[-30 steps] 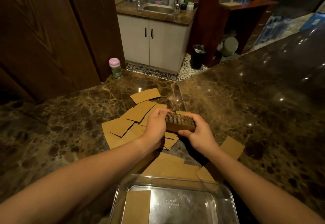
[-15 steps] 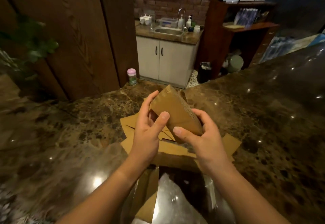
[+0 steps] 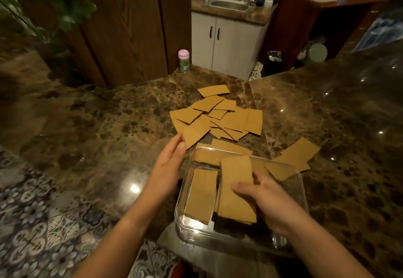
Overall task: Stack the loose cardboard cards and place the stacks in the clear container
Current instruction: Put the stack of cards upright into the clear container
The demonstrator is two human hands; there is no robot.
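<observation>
A clear container [image 3: 294,195] sits at the near edge of the marble counter. Inside it, my right hand [image 3: 268,201] grips a stack of cardboard cards [image 3: 236,188], thumb on top, tilted into the container. Another stack [image 3: 201,195] leans against the container's left side. My left hand [image 3: 169,164] hangs just left of the container with fingers relaxed, its fingertips close to a loose card. Several loose cards [image 3: 214,117] lie scattered beyond the container, and a few more loose cards [image 3: 297,153] lie to its right.
A small jar with a pink lid [image 3: 183,60] stands at the counter's far edge. The dark marble counter [image 3: 109,125] spreads left and right. Beyond it are white cabinets with a sink [image 3: 229,5] and a wooden door.
The stack held up in both hands has come down into the container in my right hand. My left hand has let go and moved left. The camera has tilted down.
</observation>
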